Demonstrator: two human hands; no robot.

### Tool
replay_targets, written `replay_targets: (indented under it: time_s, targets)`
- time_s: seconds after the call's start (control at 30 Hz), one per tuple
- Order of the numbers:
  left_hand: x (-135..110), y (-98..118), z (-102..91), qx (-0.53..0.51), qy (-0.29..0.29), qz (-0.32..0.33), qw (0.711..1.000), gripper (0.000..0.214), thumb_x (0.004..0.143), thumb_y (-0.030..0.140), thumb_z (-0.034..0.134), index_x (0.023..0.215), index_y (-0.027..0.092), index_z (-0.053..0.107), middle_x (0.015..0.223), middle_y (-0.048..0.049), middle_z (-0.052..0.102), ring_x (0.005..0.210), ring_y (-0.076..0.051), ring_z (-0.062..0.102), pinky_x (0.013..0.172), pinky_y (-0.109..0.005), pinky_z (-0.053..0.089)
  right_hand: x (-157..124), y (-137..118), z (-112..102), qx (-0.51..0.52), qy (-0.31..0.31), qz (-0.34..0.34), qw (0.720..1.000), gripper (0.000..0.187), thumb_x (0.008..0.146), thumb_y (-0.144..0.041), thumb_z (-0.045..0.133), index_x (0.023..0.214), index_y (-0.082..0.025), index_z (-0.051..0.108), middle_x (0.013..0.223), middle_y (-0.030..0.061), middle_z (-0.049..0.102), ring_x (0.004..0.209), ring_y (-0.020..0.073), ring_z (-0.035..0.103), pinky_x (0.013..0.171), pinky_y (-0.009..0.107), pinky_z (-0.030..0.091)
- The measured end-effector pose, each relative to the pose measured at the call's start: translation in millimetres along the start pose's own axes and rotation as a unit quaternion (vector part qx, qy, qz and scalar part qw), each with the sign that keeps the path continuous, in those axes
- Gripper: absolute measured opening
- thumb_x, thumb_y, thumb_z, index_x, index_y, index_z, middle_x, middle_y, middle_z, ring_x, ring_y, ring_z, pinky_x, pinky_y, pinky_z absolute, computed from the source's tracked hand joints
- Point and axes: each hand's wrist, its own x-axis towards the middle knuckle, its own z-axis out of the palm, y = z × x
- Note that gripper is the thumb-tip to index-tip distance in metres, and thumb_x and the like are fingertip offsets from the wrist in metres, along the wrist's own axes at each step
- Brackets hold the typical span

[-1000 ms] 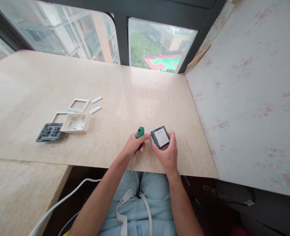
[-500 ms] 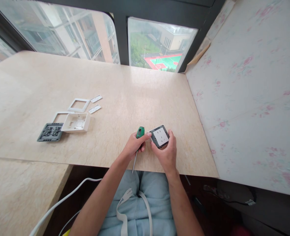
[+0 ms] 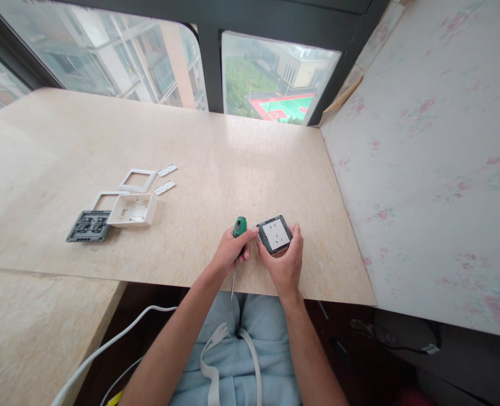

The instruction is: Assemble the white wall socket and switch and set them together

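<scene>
My left hand is closed around the green handle of a screwdriver, whose metal shaft points down toward my lap. Its thumb reaches out to the left edge of a wall socket, a white face with slots set in a dark grey frame. My right hand grips that socket by its lower and right edges, with the slotted face turned up toward me. Both hands are over the front part of the stone sill.
On the left of the sill lie a white open box, a dark grey socket part, white frames and two small white strips. A papered wall bounds the right. A white cable hangs below.
The screwdriver has tilted slightly, its shaft now closer to vertical. The socket and both hands have shifted a touch to the left. The grips are the same.
</scene>
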Motion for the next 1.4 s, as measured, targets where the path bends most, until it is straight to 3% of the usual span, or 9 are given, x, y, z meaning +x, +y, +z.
replay_targets:
  time_s: [0.17, 0.4, 0.67, 0.97, 1.1, 1.4]
  targets:
    - [-2, 1, 1.7, -0.018, 0.008, 0.001, 1.0, 0.036, 0.075, 0.048, 0.075, 0.078, 0.019, 0.054, 0.04, 0.0072, 0.048, 0.033, -0.006, 0.035, 0.033, -0.017, 0.023, 2, -2, -3, -0.009, 0.024, 0.013, 1.0, 0.085, 0.076, -0.039, 0.077, 0.145, -0.011, 0.036, 0.118, 0.0179, 0.056, 0.113, 0.0322, 0.057, 0.098, 0.051, 0.051]
    - [-2, 2, 1.2, -0.037, 0.006, -0.003, 0.999, 0.036, 0.076, 0.047, 0.076, 0.083, 0.016, 0.059, 0.042, 0.0068, 0.049, 0.034, -0.006, 0.037, 0.034, -0.017, 0.024, 4, -3, -3, -0.006, 0.015, 0.034, 0.999, 0.071, 0.076, -0.04, 0.074, 0.137, -0.018, 0.044, 0.116, 0.0149, 0.055, 0.111, 0.0314, 0.056, 0.094, 0.051, 0.053]
    - [-3, -2, 3.2, -0.055, 0.028, 0.011, 0.998, 0.058, 0.074, 0.042, 0.078, 0.117, 0.006, 0.065, 0.054, 0.0018, 0.061, 0.04, -0.008, 0.049, 0.039, -0.019, 0.033, 0, 3, 2, -0.047, 0.01, 0.025, 0.999, 0.078, 0.078, -0.051, 0.073, 0.141, -0.016, 0.043, 0.123, 0.0194, 0.051, 0.118, 0.0357, 0.052, 0.098, 0.057, 0.049]
    - [-3, -10, 6.6, -0.051, 0.015, 0.041, 0.998, 0.061, 0.076, 0.046, 0.078, 0.117, 0.005, 0.061, 0.054, 0.0011, 0.062, 0.046, -0.012, 0.057, 0.042, -0.02, 0.044, -4, -1, -1, -0.075, -0.032, 0.035, 0.996, 0.087, 0.085, -0.065, 0.062, 0.149, -0.011, 0.037, 0.139, 0.0272, 0.045, 0.134, 0.0404, 0.043, 0.106, 0.062, 0.042]
    - [-5, -9, 4.2, -0.073, 0.026, 0.047, 0.996, 0.058, 0.076, 0.047, 0.078, 0.115, 0.007, 0.063, 0.052, 0.0019, 0.061, 0.043, -0.01, 0.054, 0.04, -0.018, 0.039, -9, 2, -8, -0.059, -0.082, 0.049, 0.994, 0.095, 0.085, -0.071, 0.057, 0.154, -0.01, 0.031, 0.151, 0.0295, 0.039, 0.142, 0.0414, 0.037, 0.111, 0.064, 0.037]
    - [-5, -9, -3.3, -0.14, 0.022, 0.039, 0.989, 0.044, 0.074, 0.045, 0.078, 0.1, 0.011, 0.067, 0.053, 0.002, 0.06, 0.038, -0.007, 0.046, 0.037, -0.018, 0.031, -22, 2, -8, -0.028, -0.13, 0.079, 0.988, 0.095, 0.084, -0.068, 0.06, 0.153, -0.008, 0.035, 0.157, 0.027, 0.037, 0.147, 0.039, 0.036, 0.115, 0.059, 0.036]
